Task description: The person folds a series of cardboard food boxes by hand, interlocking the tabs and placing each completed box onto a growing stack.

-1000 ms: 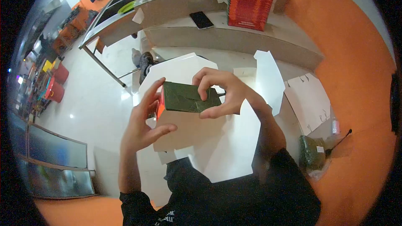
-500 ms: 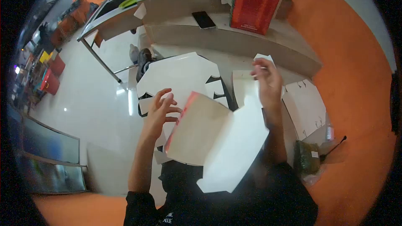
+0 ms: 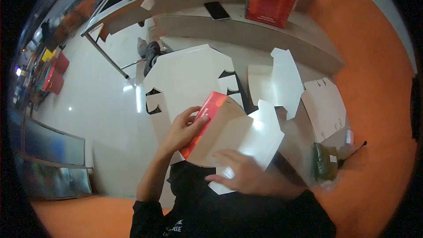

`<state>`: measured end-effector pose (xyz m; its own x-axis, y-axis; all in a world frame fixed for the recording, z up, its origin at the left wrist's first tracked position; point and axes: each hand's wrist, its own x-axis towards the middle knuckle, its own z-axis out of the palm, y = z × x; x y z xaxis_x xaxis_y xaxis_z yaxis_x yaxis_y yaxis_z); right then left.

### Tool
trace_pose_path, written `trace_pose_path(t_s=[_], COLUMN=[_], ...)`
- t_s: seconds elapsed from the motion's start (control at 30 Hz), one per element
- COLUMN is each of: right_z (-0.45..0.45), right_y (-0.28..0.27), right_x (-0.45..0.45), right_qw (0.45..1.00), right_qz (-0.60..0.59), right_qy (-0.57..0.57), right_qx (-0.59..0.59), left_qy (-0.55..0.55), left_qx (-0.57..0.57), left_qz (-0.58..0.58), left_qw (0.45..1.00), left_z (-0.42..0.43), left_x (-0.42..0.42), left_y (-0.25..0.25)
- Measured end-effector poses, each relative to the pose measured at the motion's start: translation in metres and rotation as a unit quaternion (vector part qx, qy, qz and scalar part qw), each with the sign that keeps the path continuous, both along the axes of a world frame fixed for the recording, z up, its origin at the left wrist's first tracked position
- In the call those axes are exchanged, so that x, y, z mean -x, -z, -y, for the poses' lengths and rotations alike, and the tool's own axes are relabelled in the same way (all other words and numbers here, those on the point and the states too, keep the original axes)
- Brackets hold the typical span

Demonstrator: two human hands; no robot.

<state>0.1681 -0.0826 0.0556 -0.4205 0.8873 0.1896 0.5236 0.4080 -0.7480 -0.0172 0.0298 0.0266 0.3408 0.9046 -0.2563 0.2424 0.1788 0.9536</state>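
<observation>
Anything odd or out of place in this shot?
Nothing looks spilled or damaged. One mildly odd thing: a phone lies at a slant near the ledge's front edge, left of the red stack, where it might get knocked off.

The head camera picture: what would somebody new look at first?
Probably the bright red stack standing on the ledge at the top, and the big orange wall on the right side. Next, the eye might drop to the middle, where the left grip holds an open carton by its red side. Over the carton's near part, the right grip is just a blur.
</observation>
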Motion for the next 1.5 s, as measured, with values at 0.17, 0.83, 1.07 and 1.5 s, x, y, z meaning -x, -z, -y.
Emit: trace_pose_path(t_s=[0.17, 0.83, 1.07, 1.5], right_z=[0.011, -0.067, -0.107, -0.124], right_y=[0.035, -0.066, -0.026, 0.086], right_x=[0.041, -0.005, -0.084, -0.159], right_qw=[0.982, 0.912, 0.898, 0.916], right_qz=[0.172, 0.192, 0.220, 0.319], right_qy=[-0.072, -0.163, 0.121, 0.217], right_qx=[-0.038, -0.325, -0.361, -0.111], left_qy=[-0.065, -0.160, -0.121, -0.204], left_qx=[0.011, -0.236, -0.193, -0.195], left_qz=[0.057, 0.153, 0.069, -0.012], left_qw=[0.996, 0.946, 0.971, 0.959], left_z=[0.015, 0.024, 0.012, 0.036], left_x=[0.009, 0.015, 0.049, 0.131], left_y=[0.008, -0.065, -0.028, -0.006])
